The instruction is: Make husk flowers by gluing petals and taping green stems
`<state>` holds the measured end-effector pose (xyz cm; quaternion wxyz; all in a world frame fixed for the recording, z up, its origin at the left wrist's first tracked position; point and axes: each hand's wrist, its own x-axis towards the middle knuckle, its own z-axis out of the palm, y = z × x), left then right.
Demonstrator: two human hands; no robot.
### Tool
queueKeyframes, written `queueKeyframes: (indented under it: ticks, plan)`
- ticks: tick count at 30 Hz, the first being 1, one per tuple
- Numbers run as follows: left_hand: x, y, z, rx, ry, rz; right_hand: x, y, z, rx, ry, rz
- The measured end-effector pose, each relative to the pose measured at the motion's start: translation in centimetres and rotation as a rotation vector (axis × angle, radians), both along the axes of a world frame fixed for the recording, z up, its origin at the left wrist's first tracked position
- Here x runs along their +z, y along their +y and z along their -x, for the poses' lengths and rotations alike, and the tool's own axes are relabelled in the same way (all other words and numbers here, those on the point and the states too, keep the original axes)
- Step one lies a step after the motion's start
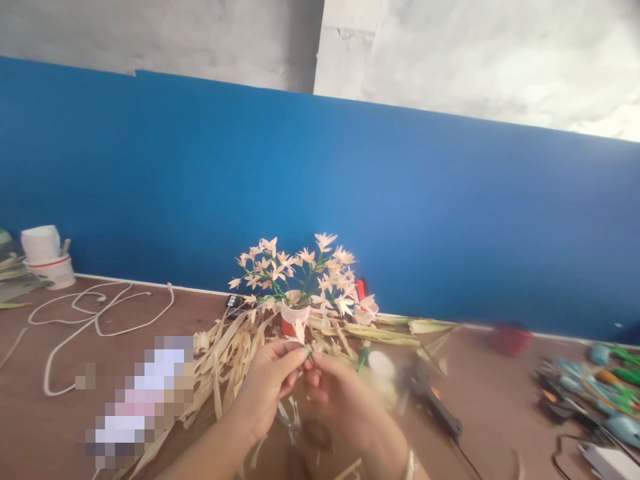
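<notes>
A small pale husk flower [299,331] with a green stem is pinched between the thumb and fingers of my left hand [267,381]. Close against it, my right hand [336,379] closes its fingertips on the green stem. Just behind my hands stands a red and white paper cup [294,319]. Many pale flowers [327,272] on green stems rise from that cup. Dry husk strips [220,363] lie spread to both sides of it. Beneath my hands, scissors [289,421] are partly hidden and blurred.
A glue gun [434,399] lies on the brown table at right, near a white roll [381,364]. Further right are a red container [511,337] and a coloured pile of items [595,383]. At left are a white cable [95,320] and stacked cups [50,270]. A blue panel [425,213] stands behind.
</notes>
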<state>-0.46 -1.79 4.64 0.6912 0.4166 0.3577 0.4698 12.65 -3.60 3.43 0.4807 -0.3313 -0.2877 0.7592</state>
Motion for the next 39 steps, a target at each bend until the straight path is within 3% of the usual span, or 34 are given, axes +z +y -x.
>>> queueKeyframes:
  ticks: [5, 8, 14, 18, 22, 26, 31, 39]
  plan:
    - [-0.4, 0.3, 0.1, -0.013, -0.014, 0.026, -0.2, 0.3, -0.4, 0.16, 0.224, 0.158]
    - [-0.7, 0.3, 0.1, -0.006, -0.018, 0.029, 0.0, 0.1, -0.2, 0.134, 0.167, 0.143]
    - [-0.4, 0.2, 0.0, -0.003, -0.047, 0.035, 0.2, -0.5, 0.4, -0.208, -0.167, -0.168]
    - [-0.1, -0.1, -0.2, 0.045, -0.028, 0.044, 0.6, -0.7, 1.0, -0.362, -0.388, -0.25]
    - [-0.1, -0.6, -0.4, 0.097, 0.003, 0.061, 0.9, -1.0, 1.3, -0.527, -0.706, -0.46]
    - [-0.2, -1.0, -0.6, 0.115, 0.02, 0.064, 0.7, -1.4, 1.3, -0.601, -1.043, -0.662]
    - [-0.1, -1.2, -0.7, 0.122, 0.033, 0.053, 0.5, -1.6, 1.2, -0.642, -1.252, -0.876]
    - [-0.5, -1.3, -1.1, 0.182, 0.071, 0.079, -0.5, -1.5, 1.4, -0.672, -1.533, -0.964]
